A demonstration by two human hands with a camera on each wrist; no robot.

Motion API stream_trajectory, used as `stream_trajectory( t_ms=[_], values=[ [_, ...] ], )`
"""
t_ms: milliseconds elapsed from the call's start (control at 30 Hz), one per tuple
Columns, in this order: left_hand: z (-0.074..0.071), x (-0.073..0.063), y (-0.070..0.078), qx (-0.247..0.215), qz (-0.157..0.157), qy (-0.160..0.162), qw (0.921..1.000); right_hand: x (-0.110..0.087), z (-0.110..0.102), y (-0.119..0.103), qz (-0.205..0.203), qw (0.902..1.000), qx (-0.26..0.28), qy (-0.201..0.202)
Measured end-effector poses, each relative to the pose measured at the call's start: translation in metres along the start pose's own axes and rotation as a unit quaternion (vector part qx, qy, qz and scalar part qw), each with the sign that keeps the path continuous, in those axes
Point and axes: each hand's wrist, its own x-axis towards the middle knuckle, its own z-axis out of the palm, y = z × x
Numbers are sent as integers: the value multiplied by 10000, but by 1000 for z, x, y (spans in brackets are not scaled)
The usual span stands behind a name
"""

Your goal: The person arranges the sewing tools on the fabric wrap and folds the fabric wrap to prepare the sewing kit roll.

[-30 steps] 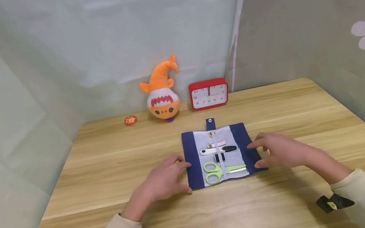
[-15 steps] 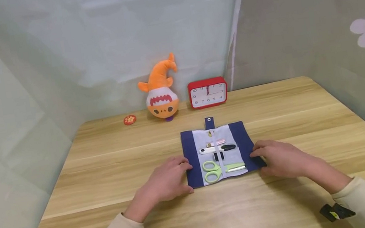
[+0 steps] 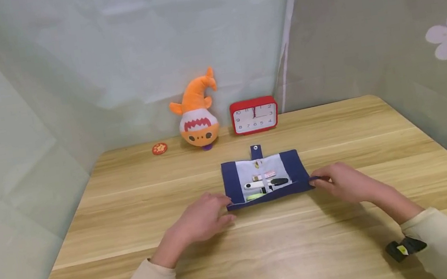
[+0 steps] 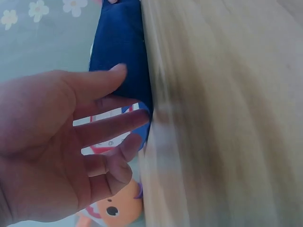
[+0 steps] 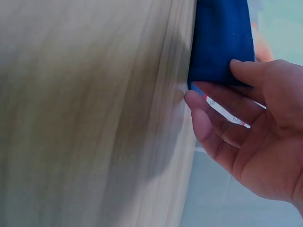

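Note:
A navy sewing kit pouch (image 3: 232, 181) lies unfolded on the table, its near edge raised and folded up over part of the contents. Inside its pale lining, a white-and-black tool (image 3: 266, 183), a small pink-and-white item (image 3: 264, 176) and green scissors (image 3: 256, 196), mostly covered, sit under an elastic strap. At the left corner of the raised edge is my left hand (image 3: 205, 216), fingers mostly straight behind the fabric and thumb spread in front of it. My right hand (image 3: 347, 181) pinches the right corner between thumb and fingers, also visible in the right wrist view.
An orange shark plush (image 3: 197, 114) and a red alarm clock (image 3: 254, 115) stand along the back of the table (image 3: 135, 185) by the cloth backdrop. A round red disc (image 3: 159, 148) lies left of the plush. The pouch's snap tab (image 3: 256, 152) points toward the clock.
The pouch's near edge has come up off the table and folded away from me, covering most of the scissors. My right hand has closed on its corner.

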Motion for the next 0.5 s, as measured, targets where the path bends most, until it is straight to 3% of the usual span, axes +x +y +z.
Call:
stream_trajectory(
  t_ms=[133, 333, 500],
  values=[
    [-1, 5, -3, -197, -13, 131, 9997, 3, -2, 3, 98, 9999, 113, -14],
    [-8, 14, -7, -563, -355, 25, 9978, 7, -3, 7, 460, 9977, 480, -142],
    [-14, 24, -10, -685, -351, 69, 9970, 11, -4, 8, 713, 9949, 691, -189]
  ],
)
